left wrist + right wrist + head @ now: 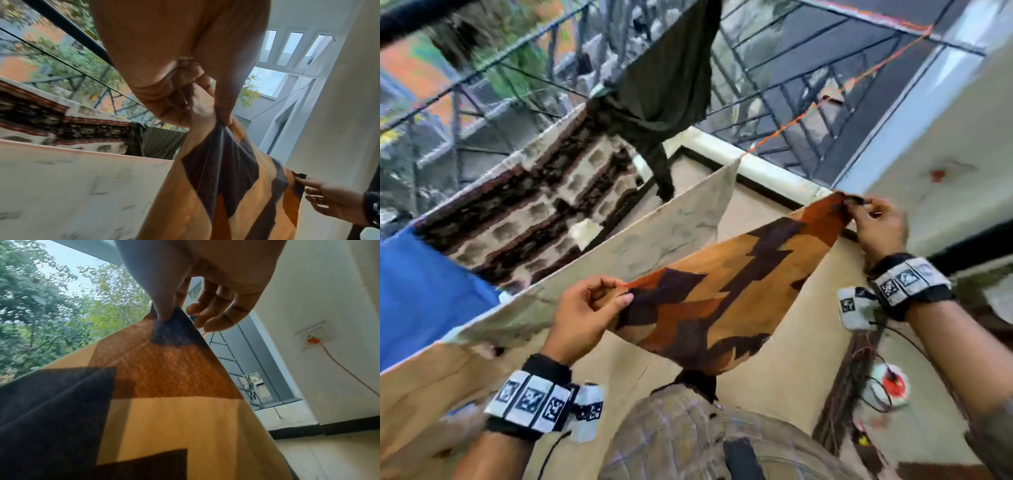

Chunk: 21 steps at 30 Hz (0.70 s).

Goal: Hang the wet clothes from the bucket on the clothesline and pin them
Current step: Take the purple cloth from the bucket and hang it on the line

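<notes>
An orange, rust and dark brown patterned cloth (726, 284) is stretched between both hands in front of me. My left hand (599, 301) pinches its near corner, seen close in the left wrist view as the cloth (222, 175) bunches under the fingers. My right hand (866, 212) pinches the far dark corner (174, 324) between thumb and forefinger, other fingers loosely spread. The orange clothesline (808, 113) runs from the right hand's height up to the far right. No bucket or pins are in view.
A pale printed cloth (654, 240) hangs on the line just beyond. A dark green garment (667, 78) and a patterned rug (544, 212) drape over the balcony railing (774, 58). A blue sheet (424, 294) is at left, a cream wall (945, 154) with a socket (312, 337) at right.
</notes>
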Motion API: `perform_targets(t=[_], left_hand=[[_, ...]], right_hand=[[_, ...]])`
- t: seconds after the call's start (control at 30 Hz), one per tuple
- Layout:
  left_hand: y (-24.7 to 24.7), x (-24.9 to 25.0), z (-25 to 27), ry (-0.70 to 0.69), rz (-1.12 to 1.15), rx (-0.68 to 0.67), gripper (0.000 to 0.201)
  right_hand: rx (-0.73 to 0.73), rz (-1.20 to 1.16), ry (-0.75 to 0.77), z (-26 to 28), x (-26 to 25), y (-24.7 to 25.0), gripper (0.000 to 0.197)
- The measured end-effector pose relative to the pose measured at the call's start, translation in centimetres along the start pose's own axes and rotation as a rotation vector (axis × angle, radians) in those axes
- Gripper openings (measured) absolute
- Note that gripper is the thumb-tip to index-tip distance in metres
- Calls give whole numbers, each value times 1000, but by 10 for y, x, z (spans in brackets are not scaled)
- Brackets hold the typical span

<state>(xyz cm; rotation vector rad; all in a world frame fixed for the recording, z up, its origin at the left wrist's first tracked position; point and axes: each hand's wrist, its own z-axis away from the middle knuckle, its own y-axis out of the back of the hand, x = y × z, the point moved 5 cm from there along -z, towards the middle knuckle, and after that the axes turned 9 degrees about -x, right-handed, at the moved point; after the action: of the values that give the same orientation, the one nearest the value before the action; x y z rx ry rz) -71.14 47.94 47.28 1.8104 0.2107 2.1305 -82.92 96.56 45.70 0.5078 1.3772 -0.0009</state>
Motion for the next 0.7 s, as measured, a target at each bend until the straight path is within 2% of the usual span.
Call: perform_targets(t=[0.13,0.33,0.4,0.5,0.6,0.7], left_hand=[[-44,29,-70,-41,11,-79,21],[-84,74,-170,-107,-20,-247,39],[-91,88,-200,-103,-23,-293,37],[-100,113,-232,-99,6,-323,10],[-102,132,-264,-94,64,-258,25],[-106,162,-297,-154,140,-198,19]], right_hand=[[153,-11,-101,-32,-5,36,19],[363,-149,-137,-92,-22,79,8],[390,-134,-113,-115,-30,90,13],[455,-170,-66,-151,-53,100,13],[505,-209,38,-198,-81,111,21],[416,-240,173,-258,-118,120,21]])
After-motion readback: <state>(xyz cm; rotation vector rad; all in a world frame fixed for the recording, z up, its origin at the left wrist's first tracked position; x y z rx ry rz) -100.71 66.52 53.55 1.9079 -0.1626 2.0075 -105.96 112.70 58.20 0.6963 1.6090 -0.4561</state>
